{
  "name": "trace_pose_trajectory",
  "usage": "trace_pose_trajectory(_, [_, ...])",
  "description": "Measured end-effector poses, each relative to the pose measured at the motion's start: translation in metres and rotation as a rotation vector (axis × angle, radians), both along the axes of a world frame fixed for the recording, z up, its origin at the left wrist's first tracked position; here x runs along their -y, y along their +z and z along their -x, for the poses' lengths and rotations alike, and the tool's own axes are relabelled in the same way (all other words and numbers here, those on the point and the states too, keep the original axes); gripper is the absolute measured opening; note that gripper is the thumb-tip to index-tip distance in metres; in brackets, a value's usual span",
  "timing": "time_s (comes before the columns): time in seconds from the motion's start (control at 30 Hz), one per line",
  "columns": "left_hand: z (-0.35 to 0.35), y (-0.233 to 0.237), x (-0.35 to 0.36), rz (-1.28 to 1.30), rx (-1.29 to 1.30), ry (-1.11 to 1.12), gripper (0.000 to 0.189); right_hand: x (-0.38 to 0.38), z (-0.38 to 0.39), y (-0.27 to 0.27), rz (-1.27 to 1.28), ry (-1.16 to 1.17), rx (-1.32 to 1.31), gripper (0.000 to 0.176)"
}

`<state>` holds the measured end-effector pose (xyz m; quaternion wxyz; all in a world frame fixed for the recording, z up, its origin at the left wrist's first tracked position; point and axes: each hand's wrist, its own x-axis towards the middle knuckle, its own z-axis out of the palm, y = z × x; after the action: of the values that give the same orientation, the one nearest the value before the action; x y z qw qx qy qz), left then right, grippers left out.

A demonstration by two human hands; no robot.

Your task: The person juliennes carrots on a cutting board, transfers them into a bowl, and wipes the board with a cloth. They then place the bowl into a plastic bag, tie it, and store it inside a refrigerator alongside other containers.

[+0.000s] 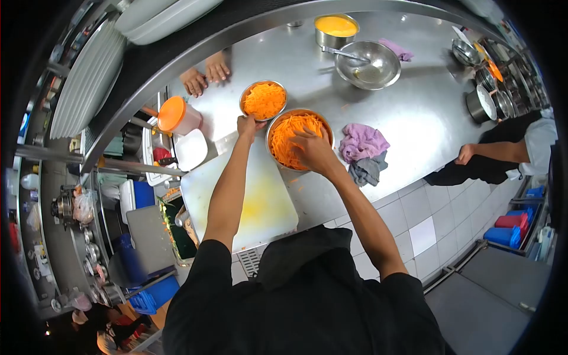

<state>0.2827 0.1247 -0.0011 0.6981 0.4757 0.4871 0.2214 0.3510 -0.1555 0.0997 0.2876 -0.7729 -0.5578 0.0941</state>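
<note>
Landmark: the large round steel bowl (269,142), filled with moist, stringy shredded orange carrot (287,136).

Our right hand (312,151) lies inside the landmark, knuckles up, fingers curled down into the shreds. The fingertips are buried, so we cannot tell whether they grip any carrot.

Our left hand (247,126) is just left of the landmark, fingers pinched on the near rim of the smaller round steel bowl (242,102), also full of carrot. Lens curve makes it hard to tell whether the two bowls touch.

Near-left of the landmark lies a flat white plastic cutting board (248,204), stained yellow, its near edge hidden by our dark clothing. Just right of the landmark, a crumpled purple cloth (362,141) lies against a grey cloth (368,170). Far-left of the landmark, another person's hands (205,74) rest on the brushed steel counter (414,112); their arms are cut off by a shelf edge.
</note>
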Motion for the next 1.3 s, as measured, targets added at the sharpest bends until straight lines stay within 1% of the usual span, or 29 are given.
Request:
trace_pose_trajectory(0.03, [-0.006,0.01,0.003,-0.076,0.008,0.061,0.039,0.008,-0.006,0.008,-0.087,-0.037,-0.057,0.034])
trace_pose_trajectory(0.07, [-0.008,0.021,0.004,-0.143,0.005,0.074,0.03,0.017,-0.011,0.015,-0.094,-0.061,-0.063,0.034])
trace_pose_trajectory(0.1, [-0.006,0.018,-0.004,-0.236,0.005,0.044,0.025,0.031,-0.015,0.026,-0.143,-0.166,-0.236,0.034])
trace_pose_trajectory(0.13, [-0.002,0.027,-0.006,-0.299,0.046,0.001,0.023,0.044,-0.015,0.035,-0.192,-0.275,-0.411,0.035])
trace_pose_trajectory(0.17, [-0.001,0.049,-0.002,-0.326,0.077,-0.044,0.023,0.056,-0.013,0.043,-0.198,-0.319,-0.42,0.035])
trace_pose_trajectory(0.23, [0.0,0.092,0.012,-0.312,0.106,-0.174,0.022,0.082,-0.011,0.061,-0.355,-0.38,-0.549,0.037])
trace_pose_trajectory(0.27, [-0.001,0.115,0.028,-0.369,0.107,-0.268,0.021,0.096,-0.005,0.069,-0.359,-0.412,-0.672,0.044])
trace_pose_trajectory(0.3, [-0.002,0.129,0.043,-0.385,0.175,-0.365,0.022,0.108,0.002,0.07,-0.388,-0.486,-0.677,0.044])
trace_pose_trajectory(0.33, [-0.006,0.151,0.074,-0.389,0.166,-0.431,0.025,0.121,0.008,0.07,-0.421,-0.508,-0.793,0.046])
trace_pose_trajectory(0.37, [-0.009,0.166,0.106,-0.361,0.212,-0.492,0.024,0.135,0.014,0.068,-0.461,-0.531,-0.904,0.048])
trace_pose_trajectory(0.43, [-0.02,0.174,0.157,-0.313,0.179,-0.669,0.021,0.165,0.027,0.062,-0.517,-0.599,-1.069,0.051])
trace_pose_trajectory(0.53, [-0.046,0.153,0.228,-0.261,0.167,-0.959,0.021,0.214,0.049,0.039,-0.7,-0.755,-1.1,0.052])
trace_pose_trajectory(0.6, [-0.061,0.139,0.279,-0.166,0.022,-1.228,0.023,0.25,0.058,0.02,-0.666,-0.948,-1.128,0.041])
trace_pose_trajectory(0.63, [-0.066,0.128,0.298,-0.159,0.013,-1.282,0.023,0.265,0.064,0.007,-0.694,-0.999,-1.129,0.041])
trace_pose_trajectory(0.7, [-0.082,0.102,0.343,-0.179,-0.097,-1.441,0.025,0.306,0.076,-0.023,-0.864,-1.103,-1.281,0.032])
trace_pose_trajectory(0.73, [-0.093,0.084,0.363,-0.181,-0.119,-1.477,0.025,0.321,0.078,-0.034,-0.913,-1.202,-1.249,0.028])
trace_pose_trajectory(0.77, [-0.102,0.063,0.379,-0.146,-0.166,-1.599,0.023,0.339,0.078,-0.045,-0.934,-1.22,-1.27,0.028])
trace_pose_trajectory(0.8, [-0.113,0.05,0.396,-0.113,-0.214,-1.713,0.022,0.356,0.076,-0.056,-0.93,-1.317,-1.305,0.027])
trace_pose_trajectory(0.83, [-0.126,0.041,0.425,-0.124,-0.231,-1.723,0.022,0.381,0.072,-0.068,-0.919,-1.406,-1.332,0.027])
trace_pose_trajectory(0.87, [-0.134,0.029,0.455,-0.122,-0.242,-1.765,0.022,0.403,0.073,-0.09,-0.94,-1.403,-1.32,0.027])
trace_pose_trajectory(0.9, [-0.148,0.013,0.485,-0.111,-0.267,-1.805,0.024,0.425,0.069,-0.117,-0.96,-1.474,-1.287,0.026])
trace_pose_trajectory(0.97, [-0.191,-0.029,0.538,-0.129,-0.27,-1.861,0.026,0.463,0.057,-0.165,-1.063,-1.605,-1.255,0.027])
trace_pose_trajectory(1.03, [-0.24,-0.087,0.591,-0.157,-0.271,-1.807,0.03,0.505,0.04,-0.223,-0.953,-1.724,-1.166,0.026])
trace_pose_trajectory(1.07, [-0.265,-0.124,0.609,-0.149,-0.314,-1.737,0.035,0.524,0.024,-0.248,-0.957,-1.765,-1.154,0.025])
trace_pose_trajectory(1.1, [-0.291,-0.168,0.626,-0.144,-0.355,-1.662,0.04,0.543,0.006,-0.277,-0.96,-1.802,-1.146,0.024])
trace_pose_trajectory(1.17, [-0.332,-0.251,0.654,-0.092,-0.509,-1.44,0.05,0.57,-0.025,-0.355,-0.871,-1.8,-1.149,0.024])
trace_pose_trajectory(1.2, [-0.351,-0.29,0.661,-0.135,-0.504,-1.404,0.052,0.585,-0.054,-0.367,-0.732,-1.807,-1.12,0.025])
trace_pose_trajectory(1.23, [-0.363,-0.33,0.67,-0.163,-0.5,-1.375,0.054,0.588,-0.069,-0.405,-0.877,-1.768,-1.101,0.025])
trace_pose_trajectory(1.3, [-0.389,-0.398,0.682,-0.045,-0.476,-1.004,0.055,0.592,-0.104,-0.465,-1.007,-1.702,-1.219,0.023])
